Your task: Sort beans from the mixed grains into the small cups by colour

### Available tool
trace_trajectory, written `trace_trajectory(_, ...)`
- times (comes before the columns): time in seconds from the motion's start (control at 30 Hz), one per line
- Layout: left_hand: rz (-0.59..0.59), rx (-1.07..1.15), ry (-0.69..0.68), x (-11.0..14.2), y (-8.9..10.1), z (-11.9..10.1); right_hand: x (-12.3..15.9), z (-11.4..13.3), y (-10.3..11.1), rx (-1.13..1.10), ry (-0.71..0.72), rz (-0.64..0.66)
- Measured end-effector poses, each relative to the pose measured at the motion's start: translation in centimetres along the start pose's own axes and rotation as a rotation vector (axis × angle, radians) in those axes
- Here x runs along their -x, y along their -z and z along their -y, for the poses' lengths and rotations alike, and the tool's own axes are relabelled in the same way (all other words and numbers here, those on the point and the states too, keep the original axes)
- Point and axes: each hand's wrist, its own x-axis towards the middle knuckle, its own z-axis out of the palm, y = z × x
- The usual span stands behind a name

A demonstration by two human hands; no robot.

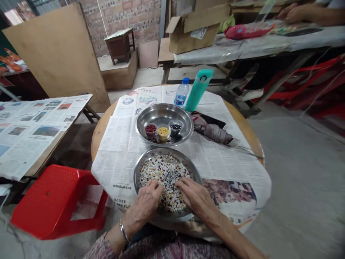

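Observation:
A steel basin near me holds white grains mixed with dark red, yellow and black beans. My left hand bends over its left side, fingers curled together at the grains. On the right side, my right hand has its fingers pressed together and its fingertips at the mix. Whatever the fingertips pinch is too small to make out. Just beyond stands a second steel basin with three clear cups: red beans, yellow kernels and black beans. Loose beans lie beneath the cups.
Newspaper covers the round table. At its back stand a water bottle and a teal flask; a folded umbrella lies right. A red stool is at left. Behind, a cardboard box and a person's hands are at another table.

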Motion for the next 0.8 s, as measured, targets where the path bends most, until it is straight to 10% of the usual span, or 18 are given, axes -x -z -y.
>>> trace_trajectory(0.5,-0.372,0.247,0.007,0.0,-1.2,0.8,0.4,-0.3,-0.7,-0.105,-0.026,-0.216)
trace_trajectory(0.8,-0.664,0.177,-0.066,-6.8,7.1,4.0,0.1,0.1,-0.7,-0.156,-0.044,-0.319)
